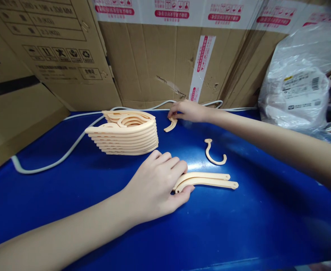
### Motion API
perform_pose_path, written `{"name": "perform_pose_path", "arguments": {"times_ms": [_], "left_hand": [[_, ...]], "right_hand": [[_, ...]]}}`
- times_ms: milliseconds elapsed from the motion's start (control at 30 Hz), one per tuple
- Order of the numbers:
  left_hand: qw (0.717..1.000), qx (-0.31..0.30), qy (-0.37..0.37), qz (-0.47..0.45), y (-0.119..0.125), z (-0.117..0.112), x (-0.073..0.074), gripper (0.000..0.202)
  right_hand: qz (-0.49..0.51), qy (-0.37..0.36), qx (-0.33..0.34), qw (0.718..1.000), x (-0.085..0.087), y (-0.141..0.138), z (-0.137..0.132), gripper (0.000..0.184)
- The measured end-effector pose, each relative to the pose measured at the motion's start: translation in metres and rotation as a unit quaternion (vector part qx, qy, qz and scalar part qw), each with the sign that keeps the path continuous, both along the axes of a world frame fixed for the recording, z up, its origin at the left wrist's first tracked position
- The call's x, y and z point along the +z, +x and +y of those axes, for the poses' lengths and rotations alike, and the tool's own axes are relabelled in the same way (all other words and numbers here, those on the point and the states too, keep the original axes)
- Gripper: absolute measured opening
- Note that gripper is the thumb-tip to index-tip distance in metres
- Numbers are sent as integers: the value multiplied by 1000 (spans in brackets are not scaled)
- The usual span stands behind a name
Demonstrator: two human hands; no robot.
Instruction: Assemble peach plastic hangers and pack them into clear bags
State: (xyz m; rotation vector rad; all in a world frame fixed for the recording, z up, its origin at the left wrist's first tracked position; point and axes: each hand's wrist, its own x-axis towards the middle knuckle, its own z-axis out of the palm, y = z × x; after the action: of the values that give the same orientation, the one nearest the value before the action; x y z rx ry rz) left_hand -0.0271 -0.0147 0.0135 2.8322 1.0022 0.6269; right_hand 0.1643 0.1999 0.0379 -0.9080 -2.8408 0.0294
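Observation:
My left hand (157, 184) rests on the blue tabletop (69, 195), its fingers closed over the near end of two long peach plastic hanger arms (207, 180) that lie side by side. Farther back, my right hand (186, 111) pinches a small curved peach piece (170, 125) against the table. A loose peach hook (214, 153) lies between the two hands. A stack of several folded peach hangers (126, 132) stands to the left of my right hand.
Cardboard boxes (160, 60) line the back and the left. A grey cable (66, 150) runs along the table's back edge and curves to the left. A clear plastic bag (298, 82) with labelled goods sits at the right.

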Motion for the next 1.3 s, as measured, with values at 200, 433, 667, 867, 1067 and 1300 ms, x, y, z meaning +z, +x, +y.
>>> {"name": "perform_pose_path", "arguments": {"times_ms": [200,433,667,867,1067,1300], "left_hand": [[1000,-3,8,-2,2,1,0,20],[1000,-7,21,-7,-1,-1,5,33],[993,17,113,5,-5,5,13,24],[972,62,206,93,-10,11,8,25],[972,57,203,106,-7,12,4,23],[974,66,194,94,-6,10,4,19]], "right_hand": [[32,-33,3,999,3,23,-28,20],[50,-46,-34,997,0,35,-78,21],[67,-25,-82,994,-6,21,-133,19],[63,-3,-74,995,-2,30,-140,18],[73,-40,-48,995,-4,52,-134,23],[123,-59,-71,988,-12,46,-146,20]]}}
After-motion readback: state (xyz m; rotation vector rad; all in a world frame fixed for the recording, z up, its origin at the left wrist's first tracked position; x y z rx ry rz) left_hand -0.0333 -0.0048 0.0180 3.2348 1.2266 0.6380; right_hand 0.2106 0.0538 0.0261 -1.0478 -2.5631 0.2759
